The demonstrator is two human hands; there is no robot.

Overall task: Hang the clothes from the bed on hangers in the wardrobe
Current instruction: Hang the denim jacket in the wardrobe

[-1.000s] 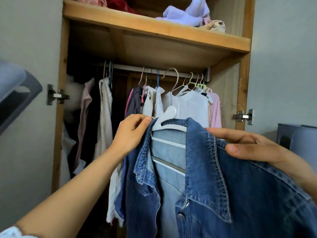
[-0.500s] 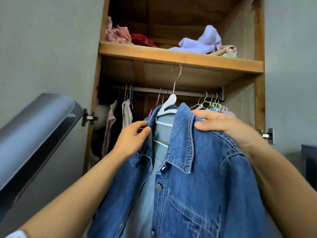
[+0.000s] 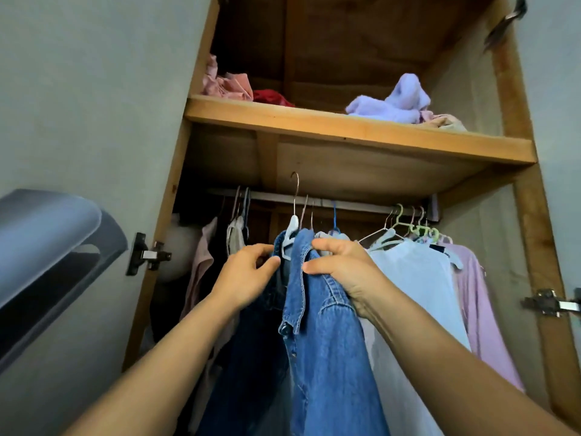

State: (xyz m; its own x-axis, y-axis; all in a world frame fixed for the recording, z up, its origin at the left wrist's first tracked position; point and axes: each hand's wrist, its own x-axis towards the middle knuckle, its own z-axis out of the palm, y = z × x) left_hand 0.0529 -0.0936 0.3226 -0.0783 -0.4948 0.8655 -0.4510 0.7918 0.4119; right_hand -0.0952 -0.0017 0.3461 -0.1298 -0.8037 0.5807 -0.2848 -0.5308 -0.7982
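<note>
Far left: a grey curved panel (image 3: 47, 247), out of focus, beside the wardrobe's wooden left post (image 3: 163, 234); a metal hinge (image 3: 147, 254) sits on that post.

Left end of the metal hanging rail (image 3: 355, 204): dark and pale pink garments (image 3: 201, 265) hang in shadow.

Left hand (image 3: 245, 278): fingers curled, thumb and fingertips pinching the left front edge of the blue denim jacket (image 3: 327, 341) near the collar.

Jacket sits on a white plastic hanger (image 3: 290, 234); its metal hook (image 3: 295, 190) rises in front of the rail, just under the shelf's underside. Cannot tell whether the hook rests on the rail.

Right hand (image 3: 342, 272): fingers clamped round the jacket's right shoulder and collar, thumb on the denim.

Right of the jacket: a pale blue shirt (image 3: 418, 287), then a lilac garment (image 3: 481, 303), with green and white hangers (image 3: 418, 229) bunched at the rail's right end.

Upper wooden shelf (image 3: 345, 127): pink and red cloth (image 3: 239, 89) at its left end, a lavender fleece bundle (image 3: 396, 102) toward its right.
</note>
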